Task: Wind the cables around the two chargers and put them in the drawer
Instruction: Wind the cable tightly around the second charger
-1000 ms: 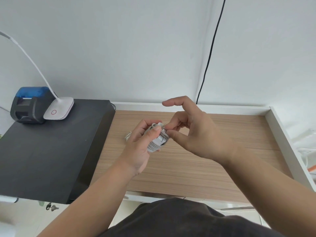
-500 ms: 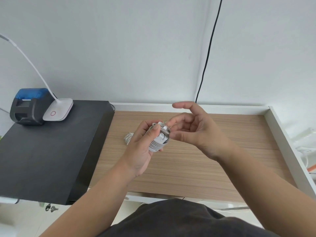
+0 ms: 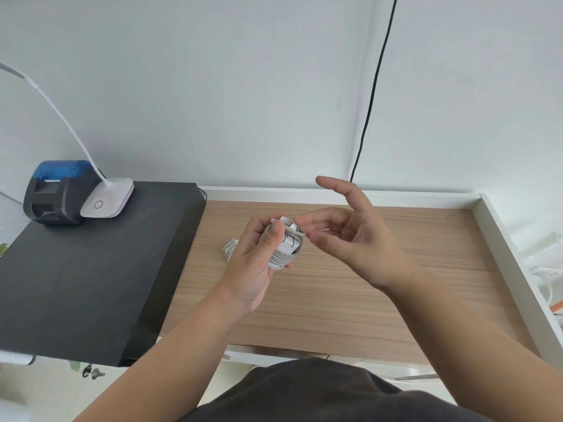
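My left hand (image 3: 254,263) grips a white charger (image 3: 285,249) above the wooden desk, its white cable wound round the body in several turns and its metal prongs facing right. My right hand (image 3: 350,239) is beside it, thumb and a bent finger pinching the cable end at the charger's top, the index finger sticking up. A second white cable bundle (image 3: 229,247) lies on the desk just behind my left hand, mostly hidden. No drawer is in sight.
A black box top (image 3: 91,269) covers the left, carrying a blue-and-black device (image 3: 56,193) and a white lamp base (image 3: 106,197) with a bent neck. White rails (image 3: 499,236) edge the wooden desk (image 3: 350,300). A black wire (image 3: 370,95) runs down the wall.
My right hand has shifted slightly right and opened a little, index finger lifting higher, while still working the cable end. The charger in my left hand stays in about the same place.
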Motion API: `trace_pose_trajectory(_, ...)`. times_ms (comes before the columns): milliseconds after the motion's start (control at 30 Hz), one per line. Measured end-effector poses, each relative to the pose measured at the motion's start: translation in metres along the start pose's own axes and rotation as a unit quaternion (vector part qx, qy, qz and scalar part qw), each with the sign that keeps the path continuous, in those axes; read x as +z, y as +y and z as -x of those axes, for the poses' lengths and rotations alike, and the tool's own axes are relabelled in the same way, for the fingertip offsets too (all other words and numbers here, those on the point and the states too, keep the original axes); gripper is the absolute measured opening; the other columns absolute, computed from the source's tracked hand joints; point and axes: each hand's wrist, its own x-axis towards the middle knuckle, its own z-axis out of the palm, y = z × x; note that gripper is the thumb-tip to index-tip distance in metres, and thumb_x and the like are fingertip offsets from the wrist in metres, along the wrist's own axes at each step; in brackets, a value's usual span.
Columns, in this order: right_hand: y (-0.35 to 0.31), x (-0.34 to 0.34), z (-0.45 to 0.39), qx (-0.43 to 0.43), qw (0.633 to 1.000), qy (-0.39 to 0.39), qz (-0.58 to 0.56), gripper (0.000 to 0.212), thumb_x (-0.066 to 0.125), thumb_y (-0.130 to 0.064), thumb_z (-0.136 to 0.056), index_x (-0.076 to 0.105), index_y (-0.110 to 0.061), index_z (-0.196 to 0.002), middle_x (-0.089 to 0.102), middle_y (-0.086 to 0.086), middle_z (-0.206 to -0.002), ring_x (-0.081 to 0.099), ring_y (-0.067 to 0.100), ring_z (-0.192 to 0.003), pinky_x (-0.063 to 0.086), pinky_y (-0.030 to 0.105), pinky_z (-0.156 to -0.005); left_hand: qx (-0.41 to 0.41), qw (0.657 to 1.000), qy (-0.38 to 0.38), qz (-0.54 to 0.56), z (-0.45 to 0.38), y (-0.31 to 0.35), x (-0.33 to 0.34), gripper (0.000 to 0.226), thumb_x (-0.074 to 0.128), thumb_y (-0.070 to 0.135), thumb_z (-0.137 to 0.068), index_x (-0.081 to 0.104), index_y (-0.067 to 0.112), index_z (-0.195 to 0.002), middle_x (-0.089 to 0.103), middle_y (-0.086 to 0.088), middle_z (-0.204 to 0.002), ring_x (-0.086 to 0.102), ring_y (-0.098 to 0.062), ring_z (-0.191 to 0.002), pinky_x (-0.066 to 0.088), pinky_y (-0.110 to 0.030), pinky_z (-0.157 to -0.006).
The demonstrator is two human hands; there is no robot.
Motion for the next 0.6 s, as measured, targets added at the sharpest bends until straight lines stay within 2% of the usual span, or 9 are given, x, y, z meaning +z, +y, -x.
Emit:
trace_pose_trajectory(167,0.014,-0.004,0.001,0.048,0.993,0.077,-0.073,0.055,0.056,0.008,-0.086,0.045,-0.023,-0.13,0.07,0.012,-0.113,0.067,0.028,-0.102,0.05,0.035,-0.092,0.016,0.999,0.008,-0.043,0.003,-0.007,-0.003,0.07,0.079,0.064,-0.059,0.055,0.022,-0.11,0.067,0.007,-0.097,0.061,-0.008,-0.086,0.049,-0.021,-0.068)
trace_pose_trajectory(200,0.019,-0.006,0.001,0.064,0.99,0.089,-0.09,0.053,0.056,0.005,-0.084,0.048,-0.023,-0.127,0.069,0.012,-0.113,0.067,0.028,-0.103,0.05,0.036,-0.094,0.016,0.998,0.007,-0.062,0.003,-0.01,-0.006,0.07,0.082,0.059,-0.059,0.054,0.024,-0.112,0.066,0.01,-0.098,0.06,-0.006,-0.089,0.05,-0.021,-0.071)
trace_pose_trajectory(300,0.04,-0.009,0.001,0.14,0.975,0.096,-0.145,0.049,0.054,-0.002,-0.079,0.053,-0.024,-0.122,0.067,0.012,-0.115,0.065,0.026,-0.101,0.049,0.038,-0.093,0.009,0.993,0.001,-0.117,0.005,-0.021,-0.015,0.067,0.082,0.028,-0.064,0.049,0.023,-0.122,0.066,0.012,-0.106,0.061,-0.003,-0.096,0.049,-0.019,-0.08)
trace_pose_trajectory(400,0.068,-0.008,0.003,0.228,0.956,0.082,-0.168,0.04,0.048,0.0,-0.091,0.054,-0.019,-0.125,0.065,0.012,-0.115,0.061,0.025,-0.099,0.045,0.04,-0.093,-0.004,0.977,0.015,-0.214,0.006,-0.036,-0.029,0.069,0.079,0.008,-0.071,0.047,0.029,-0.128,0.056,0.004,-0.125,0.061,-0.004,-0.108,0.05,-0.022,-0.086)
trace_pose_trajectory(467,0.084,-0.005,0.004,0.275,0.945,0.071,-0.16,0.035,0.046,-0.004,-0.095,0.054,-0.015,-0.127,0.065,0.011,-0.113,0.06,0.025,-0.1,0.045,0.039,-0.093,-0.007,0.957,0.02,-0.289,0.007,-0.047,-0.042,0.072,0.081,0.009,-0.071,0.047,0.036,-0.128,0.051,0.007,-0.129,0.059,-0.005,-0.112,0.052,-0.026,-0.09)
trace_pose_trajectory(600,0.115,0.003,0.005,0.329,0.939,0.057,-0.079,0.03,0.043,-0.009,-0.097,0.06,-0.011,-0.122,0.067,0.01,-0.119,0.061,0.021,-0.102,0.045,0.037,-0.097,-0.012,0.906,0.013,-0.422,0.01,-0.073,-0.067,0.077,0.083,0.02,-0.067,0.043,0.043,-0.129,0.046,0.018,-0.123,0.054,-0.002,-0.112,0.05,-0.031,-0.095)
